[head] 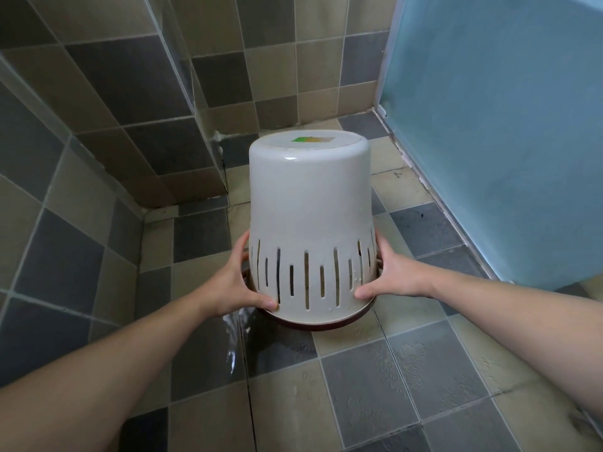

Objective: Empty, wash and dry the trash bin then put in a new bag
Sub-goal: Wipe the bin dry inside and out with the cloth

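Both hands, left hand (239, 282) and right hand (390, 275), are clamping the upside-down white slotted plastic trash bin (310, 207) by its rim, draining over the wet tiled floor (375, 386).

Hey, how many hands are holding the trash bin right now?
2. The left hand grips the left side of the upside-down trash bin near its rim, and the right hand grips the right side opposite it. Some fingers are hidden behind the bin.

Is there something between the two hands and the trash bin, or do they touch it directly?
Nothing visible stands between. The left hand and right hand press bare on opposite sides of the upside-down trash bin, at its slotted part near the dark rim.
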